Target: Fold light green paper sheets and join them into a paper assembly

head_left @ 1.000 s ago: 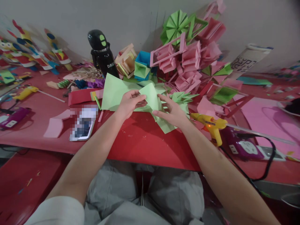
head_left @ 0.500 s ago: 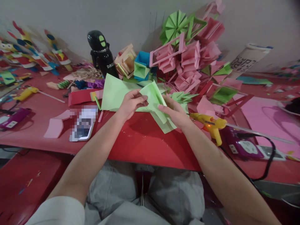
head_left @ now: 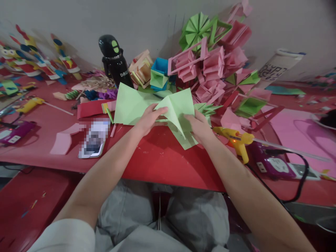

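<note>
Between my hands is a light green sheet of paper, creased down its middle and opened out like a tent. My left hand pinches its left side, thumb on top. At the right side my right hand grips the sheet, thumb on the front and the other fingers partly hidden. A further piece of green paper shows beneath, its corner pointing towards me. Behind my left hand, a larger green sheet lies on the red table.
A yellow glue gun with its light on lies right of my hand, near a purple power strip. A phone is at left. Behind stand a black bottle and piled pink paper shapes.
The folded green paper has been opened out, its right flap now spread to the right. My right hand has shifted its hold slightly; the left stays nearly in place.
</note>
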The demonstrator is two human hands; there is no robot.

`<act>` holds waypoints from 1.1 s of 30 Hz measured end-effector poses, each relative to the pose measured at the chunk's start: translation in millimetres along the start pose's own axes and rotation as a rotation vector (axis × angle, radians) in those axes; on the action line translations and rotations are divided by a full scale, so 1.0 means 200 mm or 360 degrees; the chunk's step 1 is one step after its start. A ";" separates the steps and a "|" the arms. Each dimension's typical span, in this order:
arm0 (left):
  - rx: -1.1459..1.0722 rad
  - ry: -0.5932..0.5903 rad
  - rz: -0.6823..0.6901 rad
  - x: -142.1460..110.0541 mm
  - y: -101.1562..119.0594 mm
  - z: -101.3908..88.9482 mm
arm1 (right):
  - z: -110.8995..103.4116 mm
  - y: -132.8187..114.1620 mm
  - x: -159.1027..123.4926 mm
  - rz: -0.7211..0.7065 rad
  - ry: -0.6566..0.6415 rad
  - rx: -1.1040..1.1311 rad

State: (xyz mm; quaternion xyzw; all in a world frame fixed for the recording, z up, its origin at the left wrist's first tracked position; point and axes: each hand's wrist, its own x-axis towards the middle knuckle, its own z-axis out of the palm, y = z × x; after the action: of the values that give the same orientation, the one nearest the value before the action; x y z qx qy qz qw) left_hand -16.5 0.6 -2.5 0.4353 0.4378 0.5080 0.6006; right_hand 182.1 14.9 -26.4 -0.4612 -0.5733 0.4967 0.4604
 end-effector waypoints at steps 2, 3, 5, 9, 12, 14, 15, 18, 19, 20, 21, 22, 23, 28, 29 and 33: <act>-0.0020 -0.0003 -0.0002 0.00 -0.01 0.00 | 0.00 0.00 0.00 -0.0003 -0.0010 0.0040; -0.0011 0.0017 0.0001 0.01 -0.01 -0.01 | 0.00 0.00 -0.01 -0.0011 -0.0005 0.0062; 0.0061 0.0060 0.0014 0.01 -0.02 -0.01 | 0.00 0.00 -0.01 -0.0025 0.0009 0.0083; 0.0184 0.0082 0.0073 0.03 -0.03 -0.03 | 0.00 0.01 0.00 -0.0024 -0.0007 0.0052; 0.0196 0.0061 0.0079 0.03 -0.05 -0.04 | 0.00 0.00 0.00 -0.0002 -0.0004 0.0067; 0.0198 0.0072 0.0063 0.04 -0.05 -0.04 | 0.00 -0.02 -0.01 0.0039 -0.0011 0.0100; 0.0191 0.0081 0.0057 0.04 -0.05 -0.04 | 0.00 -0.03 -0.01 0.0054 -0.0053 0.0115; 0.0129 0.0057 0.0056 0.03 -0.05 -0.02 | -0.01 -0.07 -0.03 0.0028 -0.0312 0.0131; 0.0101 0.0036 0.0046 0.03 -0.04 -0.01 | -0.01 -0.08 -0.04 -0.0004 -0.0364 0.0103; 0.0071 0.0009 0.0027 0.02 -0.03 0.00 | -0.01 -0.09 -0.05 -0.0023 -0.0387 0.0045; 0.0036 -0.0027 0.0000 0.02 -0.03 0.01 | -0.01 -0.09 -0.05 -0.0041 -0.0380 -0.0030; -0.0005 -0.0071 -0.0036 0.01 -0.02 0.02 | 0.00 -0.10 -0.06 -0.0058 -0.0350 -0.0109; -0.0049 -0.0120 -0.0078 0.01 -0.01 0.03 | 0.00 -0.10 -0.06 -0.0078 -0.0314 -0.0183; -0.0056 -0.0186 -0.0058 0.01 -0.03 0.02 | 0.00 -0.09 -0.06 -0.0266 -0.0189 -0.0385; -0.0003 -0.0148 -0.0003 0.02 -0.04 0.01 | 0.00 -0.08 -0.05 -0.0284 -0.0173 -0.0375; 0.0162 -0.0064 0.0040 0.02 -0.06 0.00 | -0.01 -0.03 -0.02 -0.0241 -0.0027 -0.0088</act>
State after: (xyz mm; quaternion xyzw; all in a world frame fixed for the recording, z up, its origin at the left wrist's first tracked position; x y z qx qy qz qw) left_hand -14.0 3.7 -15.6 0.4809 0.4454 0.4839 0.5798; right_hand 184.1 11.7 -20.0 -0.4248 -0.6240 0.4483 0.4787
